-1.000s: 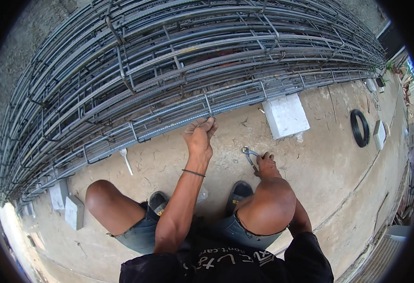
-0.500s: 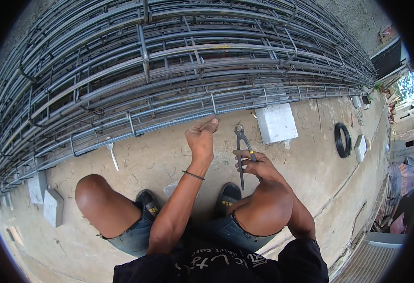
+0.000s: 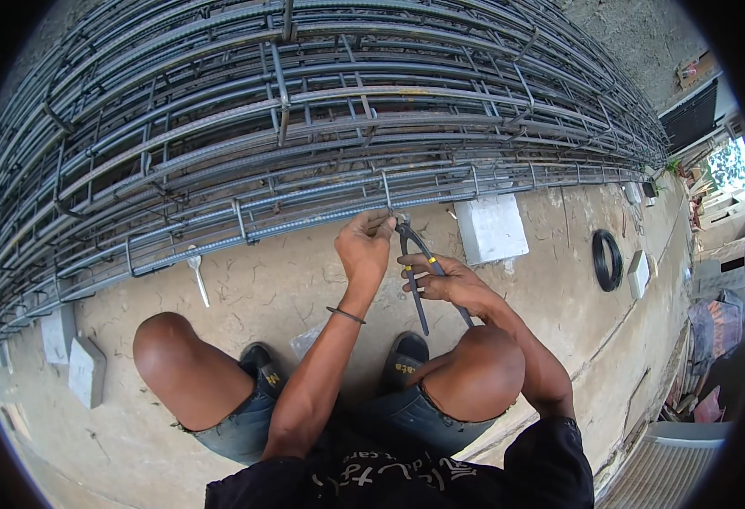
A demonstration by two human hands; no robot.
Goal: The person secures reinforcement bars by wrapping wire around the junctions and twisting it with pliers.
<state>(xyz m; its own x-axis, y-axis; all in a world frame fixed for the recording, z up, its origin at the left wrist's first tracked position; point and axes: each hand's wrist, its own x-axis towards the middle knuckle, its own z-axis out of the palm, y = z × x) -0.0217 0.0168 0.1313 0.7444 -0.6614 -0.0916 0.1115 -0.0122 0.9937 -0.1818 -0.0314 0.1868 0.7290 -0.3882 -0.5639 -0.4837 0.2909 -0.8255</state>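
Observation:
My left hand (image 3: pixel 363 251) is pinched at the lowest bar of a bundle of steel rebar cages (image 3: pixel 245 110), beside an upright stirrup; what lies between the fingertips is too small to make out. My right hand (image 3: pixel 447 285) holds dark grey pincers (image 3: pixel 420 248) with yellow bands, their handles spread and their head up at the rebar, just right of the left fingertips. Both knees are bent below the hands, with sandalled feet between them on a concrete floor (image 3: pixel 584 356).
White blocks (image 3: pixel 492 227) lie along the cages, more (image 3: pixel 86 371) at the left. A white spoon-like item (image 3: pixel 201 282) lies left of my hands, a coil of black wire (image 3: pixel 606 259) at the right. Debris (image 3: pixel 711 331) and a ridged grey panel (image 3: pixel 669 467) line the right edge.
My right hand has raised the pincers from low by my knee to the rebar, their head now at my left fingertips. My left hand stays pinched there; the view has shifted slightly.

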